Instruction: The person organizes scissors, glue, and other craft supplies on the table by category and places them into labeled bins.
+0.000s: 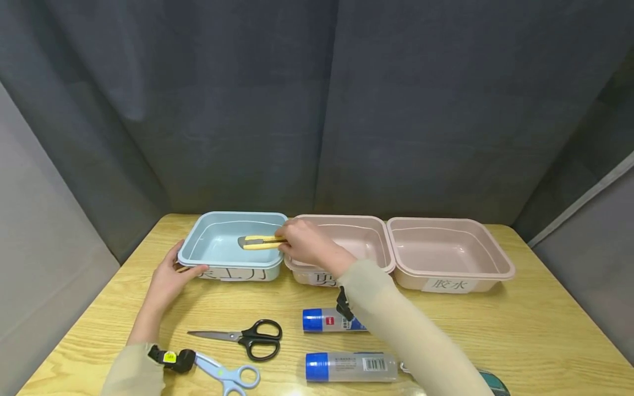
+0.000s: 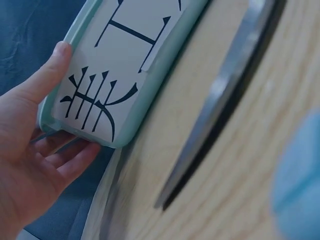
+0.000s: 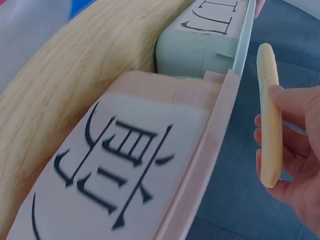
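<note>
A yellow utility knife (image 1: 257, 242) is pinched in my right hand (image 1: 308, 242), its grey end pointing left over the blue bin (image 1: 233, 264). In the right wrist view the knife (image 3: 270, 120) lies between thumb and fingers, above the level of the bin rims. My left hand (image 1: 170, 275) holds the blue bin at its front left corner. The left wrist view shows the thumb on the rim and the other fingers (image 2: 75, 157) curled under the end of the bin, beside its white paper label (image 2: 95, 105).
A pink bin (image 1: 346, 221) stands beside the blue one, another pink bin (image 1: 451, 221) further right. In front lie black-handled scissors (image 1: 255, 335), light blue scissors (image 1: 228, 375) and two blue-capped glue tubes (image 1: 317, 320). A teal object (image 1: 492, 382) is partly hidden by the right sleeve.
</note>
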`<state>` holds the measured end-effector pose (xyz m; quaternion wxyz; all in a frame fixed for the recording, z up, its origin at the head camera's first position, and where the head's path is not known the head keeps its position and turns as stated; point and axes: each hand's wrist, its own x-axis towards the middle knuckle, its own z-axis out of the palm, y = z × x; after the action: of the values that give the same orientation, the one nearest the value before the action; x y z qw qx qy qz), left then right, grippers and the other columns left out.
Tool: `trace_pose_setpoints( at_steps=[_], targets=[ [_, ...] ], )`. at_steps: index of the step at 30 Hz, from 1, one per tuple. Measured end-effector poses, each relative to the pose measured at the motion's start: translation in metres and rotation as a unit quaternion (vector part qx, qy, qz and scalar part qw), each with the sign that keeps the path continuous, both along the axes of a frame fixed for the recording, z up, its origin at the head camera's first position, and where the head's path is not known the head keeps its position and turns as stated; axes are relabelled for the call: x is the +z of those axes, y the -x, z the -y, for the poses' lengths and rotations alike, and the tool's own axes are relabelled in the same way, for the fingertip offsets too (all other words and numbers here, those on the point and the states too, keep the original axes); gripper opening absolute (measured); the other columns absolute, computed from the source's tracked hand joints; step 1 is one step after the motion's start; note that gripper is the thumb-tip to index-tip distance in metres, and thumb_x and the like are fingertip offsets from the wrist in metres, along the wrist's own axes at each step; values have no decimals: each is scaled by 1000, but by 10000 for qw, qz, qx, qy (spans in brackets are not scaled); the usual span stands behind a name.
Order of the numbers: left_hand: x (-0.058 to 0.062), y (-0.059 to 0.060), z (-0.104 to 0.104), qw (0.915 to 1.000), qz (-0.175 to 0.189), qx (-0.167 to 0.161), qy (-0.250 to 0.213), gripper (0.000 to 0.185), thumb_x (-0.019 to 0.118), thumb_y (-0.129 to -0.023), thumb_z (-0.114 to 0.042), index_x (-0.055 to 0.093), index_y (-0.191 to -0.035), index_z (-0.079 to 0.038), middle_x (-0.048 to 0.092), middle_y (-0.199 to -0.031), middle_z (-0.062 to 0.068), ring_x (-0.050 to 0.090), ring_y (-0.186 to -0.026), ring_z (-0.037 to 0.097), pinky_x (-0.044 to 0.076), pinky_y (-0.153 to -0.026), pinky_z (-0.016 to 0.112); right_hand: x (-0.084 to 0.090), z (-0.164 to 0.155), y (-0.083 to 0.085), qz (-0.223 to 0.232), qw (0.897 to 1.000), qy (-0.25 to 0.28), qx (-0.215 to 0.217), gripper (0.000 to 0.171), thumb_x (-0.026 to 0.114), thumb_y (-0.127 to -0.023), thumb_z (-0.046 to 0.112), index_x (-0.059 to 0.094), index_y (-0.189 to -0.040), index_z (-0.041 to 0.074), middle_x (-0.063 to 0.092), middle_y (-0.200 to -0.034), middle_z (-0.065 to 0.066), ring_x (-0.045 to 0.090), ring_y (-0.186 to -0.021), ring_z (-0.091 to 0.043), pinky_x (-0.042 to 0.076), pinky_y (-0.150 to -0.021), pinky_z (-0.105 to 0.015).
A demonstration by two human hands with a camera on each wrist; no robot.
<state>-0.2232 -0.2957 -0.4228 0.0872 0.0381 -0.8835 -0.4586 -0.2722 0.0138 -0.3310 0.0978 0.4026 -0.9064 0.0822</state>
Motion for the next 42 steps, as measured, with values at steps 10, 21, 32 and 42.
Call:
trace_pose_setpoints(
  at_steps=[10,21,32,42],
  targets=[
    [4,-3,0,9999,57,37,-74,99,70,-76,-43,10,-147,-9,29,-143,24,37,-123,41,33,-98,53,-4,22,5,288,9995,152,-3,14,62,-86,16,70,-96,10,65,-85,0,51,-71,-10,44,-64,-20],
    [4,-4,-2,10000,59,24,-65,99,70,-76,-44,10,-147,-9,30,-142,24,39,-123,40,34,-97,52,-13,52,12,363,9992,-44,-153,16,65,-84,26,71,-95,16,68,-89,5,57,-77,-10,46,-70,-23],
    [4,-7,0,9999,88,67,-108,99,70,-76,-43,10,-147,-10,30,-142,24,39,-123,39,35,-97,50,-25,71,22,786,9958,81,-457,16,66,-83,29,72,-92,17,67,-86,7,55,-74,-7,45,-69,-21],
    [4,-7,0,9999,45,75,-127,98,70,-76,-43,11,-147,-10,31,-142,23,39,-122,39,35,-96,49,-36,82,30,923,9936,105,-635,22,69,-81,29,72,-99,16,69,-94,5,59,-83,-9,46,-75,-22]
  ],
)
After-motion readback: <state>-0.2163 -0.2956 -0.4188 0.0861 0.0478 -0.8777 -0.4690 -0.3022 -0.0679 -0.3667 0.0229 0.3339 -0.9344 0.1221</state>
